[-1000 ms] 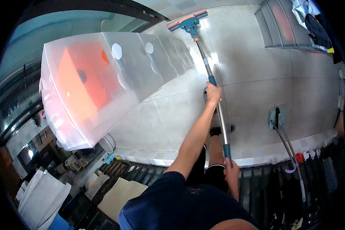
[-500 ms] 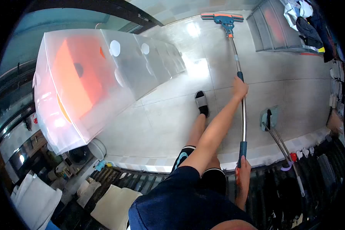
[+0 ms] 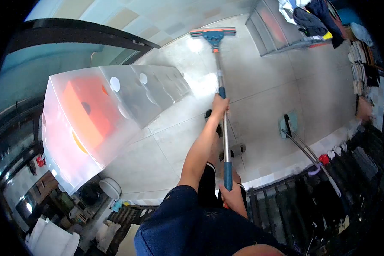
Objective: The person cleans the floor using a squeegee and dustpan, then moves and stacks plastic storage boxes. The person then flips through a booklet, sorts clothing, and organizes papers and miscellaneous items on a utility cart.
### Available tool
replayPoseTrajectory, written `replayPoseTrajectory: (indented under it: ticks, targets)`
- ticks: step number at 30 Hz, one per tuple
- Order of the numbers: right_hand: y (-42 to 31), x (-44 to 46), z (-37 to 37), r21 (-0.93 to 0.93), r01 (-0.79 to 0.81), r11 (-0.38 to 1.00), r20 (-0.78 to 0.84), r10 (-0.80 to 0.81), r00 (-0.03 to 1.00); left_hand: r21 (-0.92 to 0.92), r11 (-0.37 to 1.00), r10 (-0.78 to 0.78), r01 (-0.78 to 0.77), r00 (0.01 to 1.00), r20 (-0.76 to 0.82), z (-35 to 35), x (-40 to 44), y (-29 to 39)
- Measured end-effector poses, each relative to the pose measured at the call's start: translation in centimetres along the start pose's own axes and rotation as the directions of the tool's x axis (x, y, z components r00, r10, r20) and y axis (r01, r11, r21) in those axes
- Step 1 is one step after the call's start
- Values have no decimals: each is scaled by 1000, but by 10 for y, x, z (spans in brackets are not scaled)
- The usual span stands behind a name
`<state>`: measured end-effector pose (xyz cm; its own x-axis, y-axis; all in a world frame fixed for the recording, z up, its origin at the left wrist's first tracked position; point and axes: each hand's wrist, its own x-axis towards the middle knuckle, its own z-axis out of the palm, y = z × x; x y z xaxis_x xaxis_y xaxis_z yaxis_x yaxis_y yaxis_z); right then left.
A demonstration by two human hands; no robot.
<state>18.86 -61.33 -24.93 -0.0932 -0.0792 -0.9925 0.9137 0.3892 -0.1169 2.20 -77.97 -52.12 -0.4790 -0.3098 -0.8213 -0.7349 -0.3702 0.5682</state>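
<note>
Left hand [image 3: 220, 105] is gripping the mop [image 3: 225, 136] mid-pole, right hand [image 3: 233, 197] behind it clasping the end; overswinging could be clipping clear boxes [image 3: 130, 98] left of the hands.

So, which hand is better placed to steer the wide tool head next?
Probably the left hand: it holds the pole farther forward, nearer the tool head, while the right hand is at the pole's near end.

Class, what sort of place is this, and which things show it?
Probably a room in a home: the translucent plastic storage boxes, heaped clothes and long-handled mop all suggest it.
</note>
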Motion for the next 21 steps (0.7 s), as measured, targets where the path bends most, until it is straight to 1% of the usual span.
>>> replayPoseTrajectory:
  ticks: [1,2,3,4,6,8,9,10,11,12,13,14,15,16,17,18,20,21]
  targets:
    - [11,4,-2,-46,64,997,-6,-64,998,6,1000,8,-8,1000,12,0,-3,-3]
    - [18,7,-6,-94,133,987,-10,-135,991,39,999,4,-3,999,-32,1,-10,-6]
    - [24,10,-16,-234,66,970,-96,-90,991,74,997,-1,7,997,-81,2,-14,-11]
    - [75,37,-32,-530,243,812,-267,-432,861,88,996,-1,8,997,-81,9,-17,-23]
    - [72,29,-72,-464,127,877,-317,-298,900,168,984,82,-59,988,-131,47,-22,-61]
    - [123,46,-112,-472,85,878,-363,-281,888,165,985,74,-48,986,-150,79,-40,-104]
    - [150,43,-127,-447,122,886,-348,-298,889,161,986,72,-44,982,-173,96,-56,-129]
    - [210,49,-145,-452,89,887,-344,-266,900,304,928,284,-214,935,-212,112,-63,-192]
    - [271,53,-157,-462,73,884,-334,-250,909,445,816,501,-370,836,-222,118,-74,-248]
    - [280,21,-162,-487,130,863,-243,-277,930,53,998,33,-29,997,-75,121,-118,-253]
    - [316,6,-165,-420,-62,905,-341,-94,935,-59,998,7,-6,1000,16,126,-146,-287]
    - [330,-19,-165,-434,-36,900,-445,-179,878,83,970,226,-228,974,33,134,-173,-331]
    - [341,-38,-170,-378,-72,923,-481,-130,867,-9,998,61,-60,979,196,146,-194,-375]
    - [353,-53,-175,-314,-119,942,-501,-58,863,42,981,-194,190,969,151,156,-234,-357]
    - [360,-68,-179,-253,-167,953,-519,12,855,111,988,-120,108,987,105,164,-255,-385]
    - [359,-78,-182,-203,-202,958,-537,63,841,77,974,-222,214,968,120,168,-270,-375]
    - [343,-89,-185,-106,-234,966,-566,135,813,113,972,-225,206,956,188,162,-265,-353]
    - [337,-85,-184,-72,-243,967,-565,161,809,130,968,-236,214,952,195,159,-258,-342]
